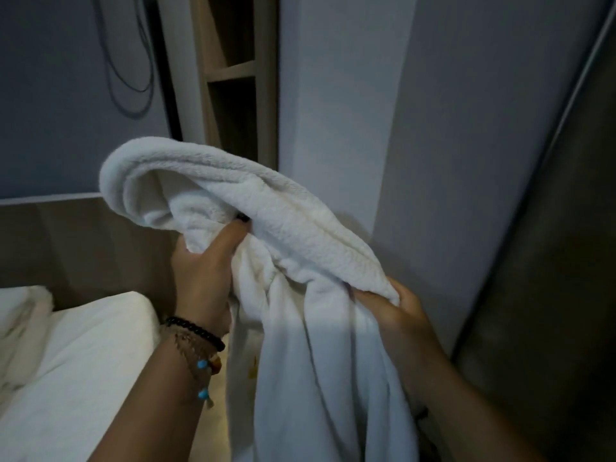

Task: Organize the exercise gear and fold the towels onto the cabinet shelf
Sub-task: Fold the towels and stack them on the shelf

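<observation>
Head view: we hold a white fluffy terry towel (300, 235) up in the air in front of a grey wall panel (450, 128). Left hand (203, 261) grips a bunched part of it, thumb pressed into the folds, other fingers hidden in the cloth. Right hand (396, 311) pinches the hem edge lower right. Between the hands the towel arcs over in a thick doubled roll, and the rest hangs down loose past the bottom of the frame.

Our read: we hold it high so the free length drops clear and the edges can be found and lined up. It's still rumpled, so the fold is barely started.

Left wrist carries a black beaded bracelet and a brown woven band with blue beads (200, 341). White bedding (73, 361) lies low left, a wooden headboard (83, 248) behind it.

Wooden open shelf unit (233, 71) stands behind the towel, well apart from it; likely the target shelf, can't confirm. No exercise gear in view.
</observation>
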A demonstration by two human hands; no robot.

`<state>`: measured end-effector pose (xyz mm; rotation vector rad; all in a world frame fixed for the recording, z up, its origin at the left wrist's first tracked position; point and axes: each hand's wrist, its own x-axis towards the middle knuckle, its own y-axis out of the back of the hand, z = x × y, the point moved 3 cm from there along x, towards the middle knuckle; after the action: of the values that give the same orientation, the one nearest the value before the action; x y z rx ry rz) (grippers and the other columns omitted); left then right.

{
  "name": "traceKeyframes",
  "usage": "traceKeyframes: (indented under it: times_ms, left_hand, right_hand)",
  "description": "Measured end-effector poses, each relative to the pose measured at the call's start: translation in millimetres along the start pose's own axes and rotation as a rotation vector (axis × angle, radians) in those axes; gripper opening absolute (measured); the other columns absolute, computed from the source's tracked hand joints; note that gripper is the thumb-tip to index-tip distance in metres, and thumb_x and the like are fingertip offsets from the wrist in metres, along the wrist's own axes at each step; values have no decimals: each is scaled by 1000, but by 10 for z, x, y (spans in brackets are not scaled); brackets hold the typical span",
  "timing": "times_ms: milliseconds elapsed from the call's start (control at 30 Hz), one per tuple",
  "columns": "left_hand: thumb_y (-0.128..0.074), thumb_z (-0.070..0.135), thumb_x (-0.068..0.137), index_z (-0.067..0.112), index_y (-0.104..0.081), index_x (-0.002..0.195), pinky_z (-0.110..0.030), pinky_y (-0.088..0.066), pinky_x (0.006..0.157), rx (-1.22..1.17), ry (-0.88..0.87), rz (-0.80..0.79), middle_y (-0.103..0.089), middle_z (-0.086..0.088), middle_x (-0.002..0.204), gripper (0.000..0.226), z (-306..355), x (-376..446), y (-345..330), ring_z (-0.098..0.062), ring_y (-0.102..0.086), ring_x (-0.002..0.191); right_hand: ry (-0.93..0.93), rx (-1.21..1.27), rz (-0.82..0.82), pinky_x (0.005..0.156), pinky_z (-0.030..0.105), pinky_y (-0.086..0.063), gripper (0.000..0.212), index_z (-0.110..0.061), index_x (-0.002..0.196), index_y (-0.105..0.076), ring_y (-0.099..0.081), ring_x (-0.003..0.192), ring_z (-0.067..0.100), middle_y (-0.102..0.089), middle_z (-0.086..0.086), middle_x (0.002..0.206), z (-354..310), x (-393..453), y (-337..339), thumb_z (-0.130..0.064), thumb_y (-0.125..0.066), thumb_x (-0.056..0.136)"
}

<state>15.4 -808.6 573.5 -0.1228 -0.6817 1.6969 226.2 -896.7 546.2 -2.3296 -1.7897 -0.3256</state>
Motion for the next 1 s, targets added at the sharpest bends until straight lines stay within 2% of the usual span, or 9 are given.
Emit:
traceKeyframes:
  times_ms: [100, 200, 333, 467, 567, 600, 700, 800, 1000]
  left_hand:
    - [-79, 25, 77, 23, -65, 113, -21, -57, 72, 51, 5, 54, -74, 10, 102, 39, -32, 233, 366, -6, -70, 94]
    - [-79, 24, 77, 21, -61, 120, -20, -57, 72, 160, 2, 51, -72, 9, 106, 46, -37, 484, 729, -5, -68, 95]
    - [-83, 30, 72, 20, -57, 119, -24, -54, 74, 299, -3, 129, -69, 8, 108, 55, -169, 817, 1135, -3, -67, 92]
    - [-82, 37, 71, 23, -58, 108, -12, -49, 60, 492, 44, 161, -66, 9, 98, 47, -404, 1014, 1527, 4, -65, 82]
    - [-80, 33, 75, 11, -58, 105, -30, -51, 71, 623, 127, 211, -63, 1, 90, 43, -605, 1092, 1843, -23, -66, 92]
    - [-79, 36, 74, 13, -58, 102, -29, -49, 69, 649, 142, 225, -62, 4, 88, 42, -650, 1102, 1928, -21, -65, 88]
    - [-81, 31, 74, 27, -55, 90, -19, -43, 63, 628, 149, 320, -59, 15, 85, 31, -775, 1136, 2166, -4, -58, 76]
    - [-76, 12, 77, 26, -54, 95, -32, -45, 81, 545, 184, 415, -59, 12, 86, 32, -877, 1259, 2318, -12, -57, 79]
    - [-74, 11, 78, 30, -55, 86, -33, -44, 79, 481, 231, 454, -61, 16, 84, 28, -1180, 1763, 2441, -4, -56, 78]
  right_hand:
    - [-22, -97, 47, 60, 11, -50, 6, -23, 87, -72, -68, 77, 1, -74, -15, 85, 155, 197, -294, -18, -68, 86]
    - [-36, -288, 15, 76, 35, -53, 7, -11, 92, -68, -66, 83, 21, -72, 0, 88, 376, 359, -632, -17, -66, 88]
    - [-30, -312, 56, 77, 31, -50, 5, -9, 88, -67, -65, 87, 23, -70, 8, 91, 696, 574, -1053, -8, -64, 90]
    - [-91, -333, 58, 74, 34, -50, 9, 0, 92, -69, -65, 86, 28, -70, 15, 90, 969, 801, -1354, -7, -64, 89]
    - [-114, -346, 102, 61, 30, -45, 7, -9, 79, -67, -61, 71, 22, -68, 8, 76, 1114, 986, -1508, -9, -65, 85]
    - [-120, -342, 102, 60, 29, -45, 6, -12, 80, -68, -62, 72, 19, -69, 5, 77, 1155, 1044, -1577, -9, -65, 85]
    - [-128, -334, 81, 60, 19, -45, 6, -17, 88, -68, -63, 78, 13, -69, -2, 82, 1318, 1202, -1798, -12, -65, 87]
    - [-130, -315, 46, 55, 7, -44, 7, -16, 92, -68, -62, 78, 9, -69, -1, 84, 1505, 1360, -2035, -11, -66, 87]
    - [-181, -268, 3, 55, 7, -45, 7, -13, 91, -66, -61, 76, 11, -67, 2, 83, 1849, 1812, -2453, -8, -66, 85]
